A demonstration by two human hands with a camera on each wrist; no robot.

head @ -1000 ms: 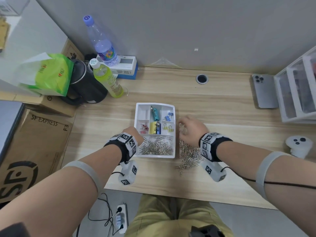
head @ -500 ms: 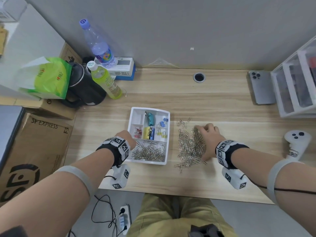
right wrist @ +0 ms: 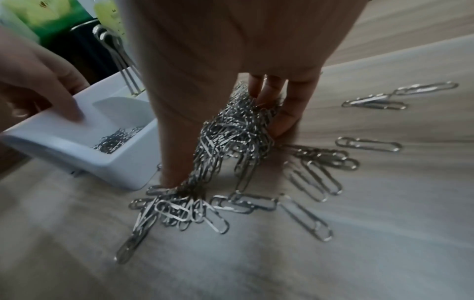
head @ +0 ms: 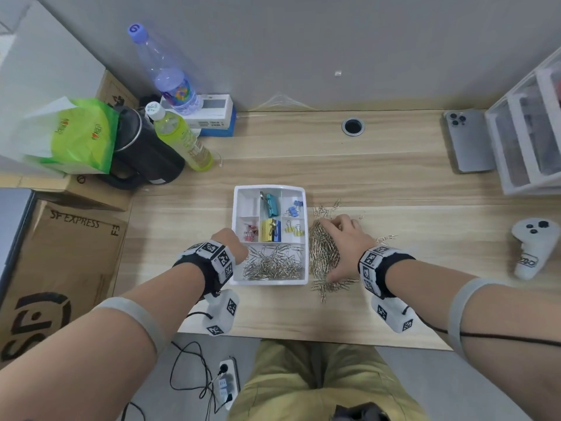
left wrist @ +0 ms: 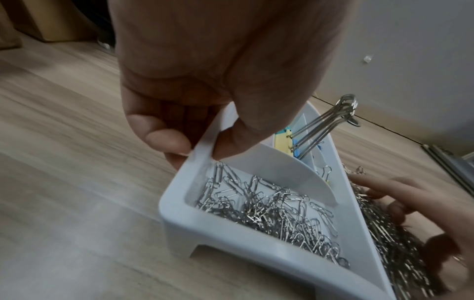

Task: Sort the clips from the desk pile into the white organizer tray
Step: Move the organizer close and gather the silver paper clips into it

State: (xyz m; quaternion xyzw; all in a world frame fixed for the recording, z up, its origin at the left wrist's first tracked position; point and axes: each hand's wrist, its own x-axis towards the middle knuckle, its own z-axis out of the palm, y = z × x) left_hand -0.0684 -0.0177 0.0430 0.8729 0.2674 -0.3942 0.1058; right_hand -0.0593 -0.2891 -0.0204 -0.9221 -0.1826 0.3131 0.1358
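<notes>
Two hands at the clip tray, mid-frame on the wooden desk.

The left hand [left wrist: 205,81] pinches the left wall of the white organizer tray [head: 239,208] at frame centre, thumb inside, fingers curled outside. The right hand [head: 343,247] lies spread over the pile of silver paper clips [head: 323,259] touching the tray's right side, fingers cupped around the heap; no clip is plainly lifted. More paper clips fill the tray's lower compartment [head: 273,264]; coloured binder clips [head: 270,230] sit in the upper ones.
</notes>
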